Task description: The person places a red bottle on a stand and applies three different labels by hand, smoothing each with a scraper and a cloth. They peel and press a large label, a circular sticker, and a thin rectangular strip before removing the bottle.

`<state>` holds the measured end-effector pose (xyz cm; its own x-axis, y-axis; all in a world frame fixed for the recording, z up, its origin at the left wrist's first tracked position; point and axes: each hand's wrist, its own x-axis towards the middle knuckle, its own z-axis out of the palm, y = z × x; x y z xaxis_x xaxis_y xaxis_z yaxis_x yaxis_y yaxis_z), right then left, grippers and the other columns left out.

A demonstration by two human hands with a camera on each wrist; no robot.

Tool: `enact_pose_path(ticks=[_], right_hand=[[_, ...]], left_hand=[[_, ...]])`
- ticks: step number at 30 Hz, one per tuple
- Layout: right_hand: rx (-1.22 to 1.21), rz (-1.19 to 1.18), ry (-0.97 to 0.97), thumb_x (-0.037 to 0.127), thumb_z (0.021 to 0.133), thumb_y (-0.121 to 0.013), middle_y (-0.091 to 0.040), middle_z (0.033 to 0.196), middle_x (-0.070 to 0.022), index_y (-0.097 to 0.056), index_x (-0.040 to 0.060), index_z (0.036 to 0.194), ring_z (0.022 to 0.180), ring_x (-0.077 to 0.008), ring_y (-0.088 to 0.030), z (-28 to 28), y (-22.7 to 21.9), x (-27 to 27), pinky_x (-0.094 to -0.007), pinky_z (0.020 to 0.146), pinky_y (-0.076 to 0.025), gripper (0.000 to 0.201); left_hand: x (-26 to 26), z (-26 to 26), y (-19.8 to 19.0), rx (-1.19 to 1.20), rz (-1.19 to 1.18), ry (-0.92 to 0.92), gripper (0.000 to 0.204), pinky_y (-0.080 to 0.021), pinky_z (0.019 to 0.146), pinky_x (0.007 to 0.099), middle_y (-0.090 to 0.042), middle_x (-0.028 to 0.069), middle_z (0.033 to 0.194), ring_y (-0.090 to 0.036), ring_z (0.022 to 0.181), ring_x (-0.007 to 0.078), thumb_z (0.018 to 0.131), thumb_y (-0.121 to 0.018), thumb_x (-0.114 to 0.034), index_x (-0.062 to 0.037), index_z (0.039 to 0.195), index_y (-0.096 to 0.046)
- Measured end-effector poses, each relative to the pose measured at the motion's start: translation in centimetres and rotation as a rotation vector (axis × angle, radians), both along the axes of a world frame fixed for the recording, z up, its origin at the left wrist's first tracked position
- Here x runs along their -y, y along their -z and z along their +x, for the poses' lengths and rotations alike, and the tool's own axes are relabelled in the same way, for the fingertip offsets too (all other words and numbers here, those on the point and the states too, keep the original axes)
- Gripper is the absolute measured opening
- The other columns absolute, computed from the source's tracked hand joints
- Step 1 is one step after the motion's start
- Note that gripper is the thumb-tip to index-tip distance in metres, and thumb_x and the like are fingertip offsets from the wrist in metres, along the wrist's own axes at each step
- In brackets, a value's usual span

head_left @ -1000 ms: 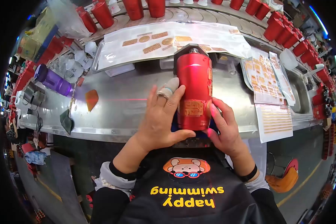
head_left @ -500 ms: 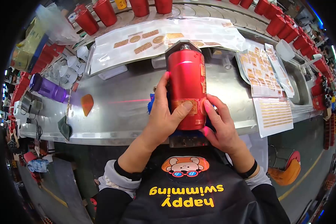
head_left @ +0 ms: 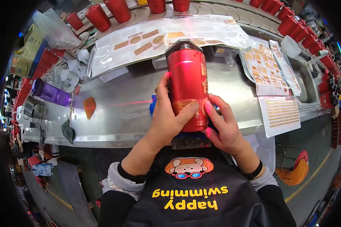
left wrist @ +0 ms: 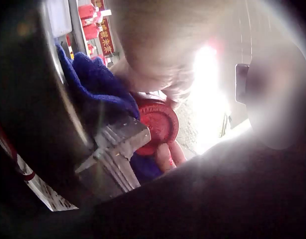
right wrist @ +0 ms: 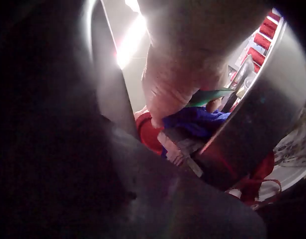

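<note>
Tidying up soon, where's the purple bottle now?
In the head view, the purple bottle is toward the left of the metal counter, left of the orange piece.

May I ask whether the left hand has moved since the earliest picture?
Yes: against the counter's front edge, the left hand has moved forward, its thumb going from near the base of the red bottle onto its gold label.
</note>
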<state>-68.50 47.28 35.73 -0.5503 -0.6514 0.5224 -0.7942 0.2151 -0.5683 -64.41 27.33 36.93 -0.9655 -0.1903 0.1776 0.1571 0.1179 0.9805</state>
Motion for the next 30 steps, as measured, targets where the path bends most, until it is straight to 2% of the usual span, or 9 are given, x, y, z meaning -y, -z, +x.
enact_pose_path(ticks=[2, 5, 10, 19, 23, 30], right_hand=[[-0.003, 0.001, -0.001, -0.001, 0.070, -0.070, -0.043, 0.140, -0.0255, -0.047, 0.0009, 0.141, 0.125, -0.0419, -0.048, -0.1, 0.0, 0.0, -0.0448, 0.104, -0.042, 0.075], [-0.002, -0.002, -0.002, -0.001, 0.070, -0.070, -0.043, 0.139, -0.0254, -0.047, 0.0010, 0.142, 0.125, -0.0419, -0.048, 0.0, 0.1, 0.0, -0.0448, 0.104, -0.042, 0.076], [-0.003, -0.025, -0.012, -0.003, 0.069, -0.070, -0.044, 0.139, -0.0257, -0.047, 0.0021, 0.142, 0.124, -0.0424, -0.049, -0.1, -0.1, 0.0, -0.0448, 0.103, -0.043, 0.076], [-0.087, 0.049, 0.019, -0.001, 0.063, -0.078, -0.045, 0.138, -0.0276, -0.055, 0.0133, 0.137, 0.120, -0.0439, -0.052, 0.2, -1.3, 0.4, -0.0473, 0.098, -0.046, 0.078], [-0.047, 0.027, 0.026, -0.001, 0.064, -0.077, -0.044, 0.139, -0.0279, -0.055, 0.0120, 0.137, 0.122, -0.0439, -0.051, 0.3, -0.9, 0.4, -0.0468, 0.100, -0.045, 0.077], [-0.037, 0.043, 0.037, 0.000, 0.064, -0.077, -0.043, 0.139, -0.0289, -0.056, 0.0114, 0.136, 0.123, -0.0440, -0.051, 0.4, -0.9, 0.4, -0.0463, 0.101, -0.044, 0.076]], left_hand=[[0.4, 0.2, -0.4, 0.012, 0.058, 0.028, 0.094, -0.033, 0.110, 0.0395, -0.034, 0.0219, 0.142, -0.039, 0.132, 0.0289, 0.086, -0.075, -0.030, 0.0042, 0.148, -0.014], [1.1, 0.1, 1.0, -0.014, 0.006, 0.045, 0.094, -0.034, 0.110, 0.0397, -0.035, 0.0216, 0.143, -0.040, 0.132, 0.0285, 0.086, -0.075, -0.030, 0.0036, 0.149, -0.014], [0.6, 0.1, 0.4, -0.006, 0.057, 0.044, 0.092, -0.035, 0.109, 0.0399, -0.035, 0.0214, 0.143, -0.040, 0.131, 0.0281, 0.088, -0.074, -0.032, 0.0028, 0.149, -0.014], [0.7, 0.1, 0.4, -0.026, 0.067, 0.043, 0.087, -0.033, 0.110, 0.0395, -0.035, 0.0214, 0.143, -0.039, 0.132, 0.0283, 0.091, -0.070, -0.032, 0.0032, 0.149, -0.014], [0.5, 0.2, 0.2, -0.040, 0.119, 0.054, 0.086, -0.031, 0.111, 0.0395, -0.035, 0.0216, 0.144, -0.038, 0.134, 0.0285, 0.093, -0.067, -0.032, 0.0038, 0.149, -0.013], [1.0, 0.2, 0.7, -0.061, 0.056, 0.085, 0.082, -0.030, 0.112, 0.0386, -0.034, 0.0211, 0.146, -0.037, 0.135, 0.0272, 0.097, -0.061, -0.034, 0.0036, 0.151, -0.012]])
